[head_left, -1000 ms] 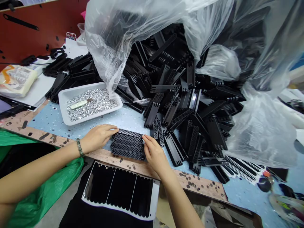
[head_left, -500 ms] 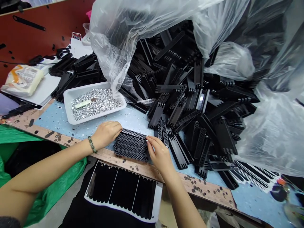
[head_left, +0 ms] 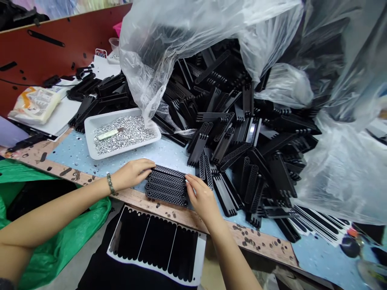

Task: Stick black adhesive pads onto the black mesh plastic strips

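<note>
A row of black perforated plastic strips (head_left: 167, 185) lies side by side at the table's near edge. My left hand (head_left: 132, 173) presses against the left ends of the strips, fingers curled together. My right hand (head_left: 202, 197) presses against their right ends, fingertips on them. Both hands squeeze the row between them. Just below, on my lap, lies a white sheet with black slotted stickers (head_left: 157, 243).
A large heap of black plastic parts (head_left: 242, 133) spills from a clear plastic bag (head_left: 187, 36) across the table. A white tray of small silver bits (head_left: 121, 131) with a small tool sits behind my left hand. A green bag (head_left: 60, 241) hangs at left.
The hands stay on the two ends of the strip row; my left fingers have stretched a little further over the strips. The view has shifted slightly.
</note>
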Demonstrator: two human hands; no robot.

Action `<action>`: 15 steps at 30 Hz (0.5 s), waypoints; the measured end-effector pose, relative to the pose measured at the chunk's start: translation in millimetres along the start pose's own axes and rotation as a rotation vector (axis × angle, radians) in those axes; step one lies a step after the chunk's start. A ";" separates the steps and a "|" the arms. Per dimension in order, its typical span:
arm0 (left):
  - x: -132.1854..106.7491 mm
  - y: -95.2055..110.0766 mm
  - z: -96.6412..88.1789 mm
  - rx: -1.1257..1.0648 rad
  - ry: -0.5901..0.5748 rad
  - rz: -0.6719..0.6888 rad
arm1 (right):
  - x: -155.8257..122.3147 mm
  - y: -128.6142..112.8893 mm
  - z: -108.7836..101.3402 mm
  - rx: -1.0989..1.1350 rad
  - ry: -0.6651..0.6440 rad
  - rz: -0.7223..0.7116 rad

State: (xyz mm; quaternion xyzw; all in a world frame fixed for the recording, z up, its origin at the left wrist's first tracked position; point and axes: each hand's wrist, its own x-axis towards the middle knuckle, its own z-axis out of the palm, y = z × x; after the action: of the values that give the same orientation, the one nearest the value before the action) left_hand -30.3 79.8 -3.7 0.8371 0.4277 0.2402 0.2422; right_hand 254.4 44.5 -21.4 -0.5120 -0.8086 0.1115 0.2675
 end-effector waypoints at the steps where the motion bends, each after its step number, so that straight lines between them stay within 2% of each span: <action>1: 2.0 1.8 0.6 -0.056 0.015 -0.072 | 0.0 0.2 0.1 0.002 0.001 0.002; 4: 10.7 3.5 1.5 -0.221 0.028 -0.330 | 0.1 0.1 0.2 0.005 -0.003 0.007; 7: 21.8 -0.3 0.8 -0.388 -0.054 -0.518 | 0.7 -0.5 0.2 0.006 -0.003 0.005; 11: 31.9 -5.1 -2.3 -0.474 -0.221 -0.584 | 0.9 -0.4 1.3 0.001 0.019 -0.014; 15: 36.0 -2.5 -5.5 -0.421 -0.252 -0.588 | 0.1 -1.8 3.5 -0.015 0.019 -0.020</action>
State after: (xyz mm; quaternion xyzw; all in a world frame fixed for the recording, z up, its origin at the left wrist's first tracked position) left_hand -16.5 112.2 6.0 0.6335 0.5577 0.1383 0.5182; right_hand 251.1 44.1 -23.5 -0.5068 -0.8120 0.0980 0.2724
